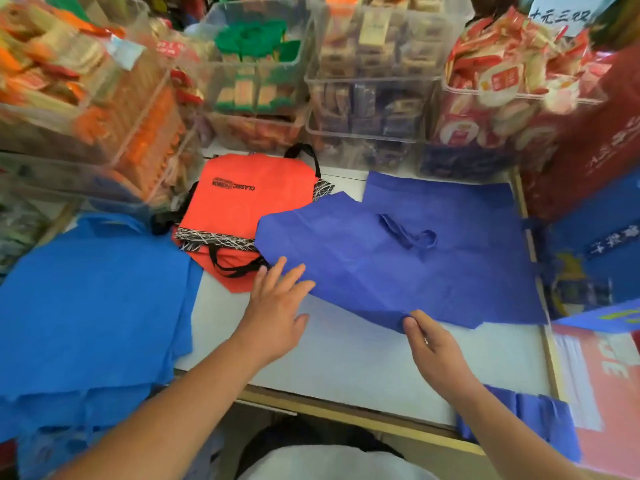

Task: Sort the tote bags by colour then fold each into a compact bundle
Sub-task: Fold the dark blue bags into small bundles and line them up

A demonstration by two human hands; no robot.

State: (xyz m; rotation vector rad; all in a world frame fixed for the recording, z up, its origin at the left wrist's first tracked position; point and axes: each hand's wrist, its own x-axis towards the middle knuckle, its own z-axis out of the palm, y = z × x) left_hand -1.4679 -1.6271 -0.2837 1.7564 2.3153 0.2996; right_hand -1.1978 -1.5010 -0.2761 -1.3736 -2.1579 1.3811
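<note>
So the big indigo non-woven tote bag [450, 271] lies spread flat just beyond both hands, long axis left-to-right. The smaller orange tote with black straps [252, 202] sits past the left fingertips. Left hand [275, 313] rests flat, fingers straight, on the indigo bag's left corner; right hand [433, 348] pinches its near edge, likely leading the fold.

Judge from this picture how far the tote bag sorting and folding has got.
Sorting looks mostly done: light blue bags lie left, orange bags behind, indigo bags right. In hand: the right hand pinches the top one's near edge, left hand open beside it. Left: folding; no clear bundle shows.
</note>
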